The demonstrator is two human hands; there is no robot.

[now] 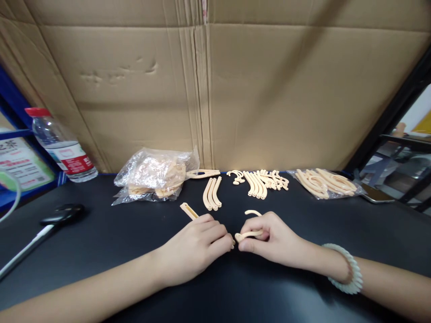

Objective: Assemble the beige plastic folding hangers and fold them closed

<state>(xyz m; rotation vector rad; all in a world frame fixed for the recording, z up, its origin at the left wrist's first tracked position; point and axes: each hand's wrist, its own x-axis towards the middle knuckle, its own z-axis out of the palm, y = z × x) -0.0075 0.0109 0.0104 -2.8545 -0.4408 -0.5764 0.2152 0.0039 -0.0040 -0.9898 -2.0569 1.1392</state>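
Observation:
My left hand is closed around a long beige plastic piece with a slot along it. One end of that piece sticks out behind my knuckles, and the fingers cover most of the rest. Between thumb and fingers, my right hand pinches a small curved beige piece with a thicker end pointing left. The fingertips of both hands are close together, with a narrow gap between. Just behind the right fingers shows another thin curved beige piece, partly hidden; whether it touches the hand I cannot tell.
Behind my hands lie several curved beige strips, more strips and small curved parts. Clear bags of beige parts stand left and right. A phone, bottle, black device with white cable and cardboard wall surround them.

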